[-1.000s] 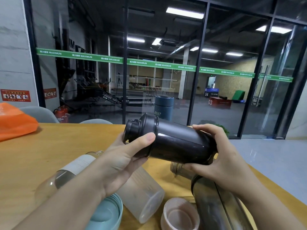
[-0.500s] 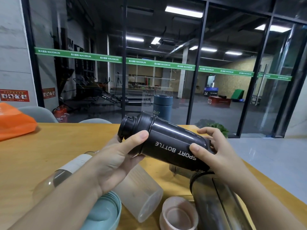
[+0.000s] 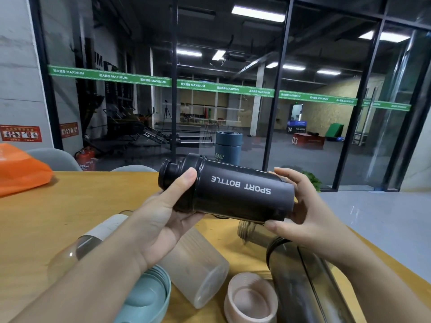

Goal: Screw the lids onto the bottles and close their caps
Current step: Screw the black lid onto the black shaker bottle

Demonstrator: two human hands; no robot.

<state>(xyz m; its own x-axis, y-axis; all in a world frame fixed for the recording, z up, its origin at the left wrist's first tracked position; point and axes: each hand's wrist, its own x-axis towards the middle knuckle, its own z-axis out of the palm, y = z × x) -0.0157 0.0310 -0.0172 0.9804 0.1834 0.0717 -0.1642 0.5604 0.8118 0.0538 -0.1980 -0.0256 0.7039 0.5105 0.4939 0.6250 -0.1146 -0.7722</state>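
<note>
Holding: a black bottle (image 3: 235, 194) is held on its side above the table (image 3: 58, 206), clear of everything lying below it; the print "SPORT BOTTLE" is seen upside down.
Lid end: the black lid (image 3: 180, 173) is seated on the bottle's left end and points left; whether its cap is closed cannot be told.
Left hand (image 3: 163, 220): it is wrapped round the lid end, thumb laid over the top, fingers curled beneath.
Right hand (image 3: 300, 206): the bottle's base is gripped, fingers behind it and thumb under its lower edge.
Below the bottle: a frosted cup (image 3: 198, 271) lies on its side just under the left wrist, its open mouth turned toward the near edge.
Near edge, left: a pale blue lid (image 3: 149, 297) is partly hidden by the left forearm, just beside the frosted cup.
Near edge, middle: a pink lid (image 3: 250, 299) lies open side up between the frosted cup and a smoky clear bottle (image 3: 300, 283), which lies under the right forearm.
Left of the forearm: a clear bottle with a white band (image 3: 93, 238) lies on its side.
Behind the smoky bottle: a threaded clear neck (image 3: 250, 230) is seen, mostly hidden.
Far edge: a dark blue flask (image 3: 228, 148) stands upright near the table's back edge, behind the held bottle.
Far left: an orange bag (image 3: 21, 171) rests on the table, well apart from the hands.
Open room: bare wood is seen across the left and middle of the table, between the bag and the bottles.
Right side: the table's right edge runs close beside the right forearm, with grey floor (image 3: 377, 220) beyond.
</note>
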